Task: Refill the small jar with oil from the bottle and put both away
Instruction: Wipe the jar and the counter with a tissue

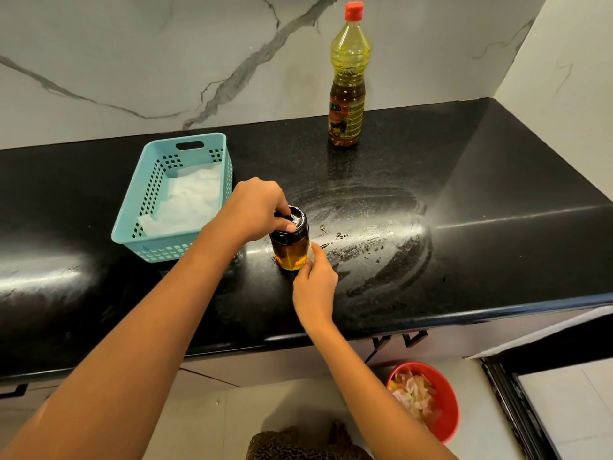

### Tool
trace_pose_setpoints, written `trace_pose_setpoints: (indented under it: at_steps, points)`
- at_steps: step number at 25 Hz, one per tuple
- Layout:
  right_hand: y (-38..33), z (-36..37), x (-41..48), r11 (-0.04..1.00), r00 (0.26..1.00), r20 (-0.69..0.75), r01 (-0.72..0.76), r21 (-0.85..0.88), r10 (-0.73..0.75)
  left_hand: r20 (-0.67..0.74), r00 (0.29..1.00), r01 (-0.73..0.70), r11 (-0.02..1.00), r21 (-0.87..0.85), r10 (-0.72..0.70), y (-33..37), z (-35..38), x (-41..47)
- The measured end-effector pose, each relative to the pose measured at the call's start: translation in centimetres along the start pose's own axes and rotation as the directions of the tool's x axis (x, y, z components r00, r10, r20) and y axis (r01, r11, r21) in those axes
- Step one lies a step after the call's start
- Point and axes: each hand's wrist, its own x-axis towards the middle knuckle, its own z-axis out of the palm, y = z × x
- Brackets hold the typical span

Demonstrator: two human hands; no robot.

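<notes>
Left hand [255, 210] gripping lid [293, 218], jar [290, 255] upright

Basket [142, 197] crowds the jar [292, 252] on its left; bottle [347, 94] stands well back by the wall [166, 61]; worktop [514, 200] right of the jar is open, just oily smears [374, 240]

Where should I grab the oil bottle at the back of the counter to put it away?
Grip the oil bottle around its narrow waist just above the label, coming from the front. It stands upright with its red cap on and the wall close behind, so only the front and sides are open; the waist should resist slipping.
</notes>
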Motion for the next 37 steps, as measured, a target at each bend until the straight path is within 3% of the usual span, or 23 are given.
trace_pose_setpoints:
  at_steps: [6, 11, 17, 21, 23, 28, 34, 37]
  points:
    - [-3.2, -1.6, 1.1, 0.988, 0.988, -0.06, 0.146, 0.047, -0.143, 0.005, 1.0, -0.003, 1.0, 0.028, 0.003, 0.1, -0.2, 0.1]
    - [-0.5, -2.0, 1.5, 0.998, 0.999, 0.051, 0.016, -0.065, -0.012, -0.001, 1.0, 0.003, 1.0, 0.004, -0.003, 0.0, -0.1, 0.2]
    - [-3.8, -2.5, 1.8, 0.984, 0.987, -0.058, 0.153, 0.096, -0.148, 0.011, 1.0, 0.003, 1.0, 0.012, -0.004, 0.0, -0.1, 0.3]
    - [0.2, -1.8, 0.7, 1.0, 0.999, -0.032, -0.012, -0.022, 0.011, 0.013, 1.0, 0.01, 1.0, -0.006, -0.01, -0.1, -0.1, 0.3]
    - [-0.1, -2.0, 1.5, 1.0, 0.998, -0.054, -0.026, 0.014, 0.027, 0.012, 1.0, 0.006, 1.0, -0.007, -0.006, -0.1, 0.0, 0.3]
    - [-3.3, -2.2, 1.2, 0.966, 0.97, -0.188, 0.188, 0.18, -0.154, 0.005, 1.0, 0.011, 1.0, -0.004, -0.011, 0.0, 0.1, 0.2]
    - [1.1, -0.9, 0.3, 0.971, 0.983, -0.185, 0.054, 0.234, -0.01, -0.014, 1.0, 0.017, 0.999, -0.043, -0.018, -0.2, 0.2, 0.2]
    - [-0.6, -1.1, 0.8, 0.935, 0.951, -0.278, 0.213, 0.283, -0.132, -0.022, 1.0, 0.01, 0.998, -0.056, -0.011, -0.3, 0.1, 0.2]
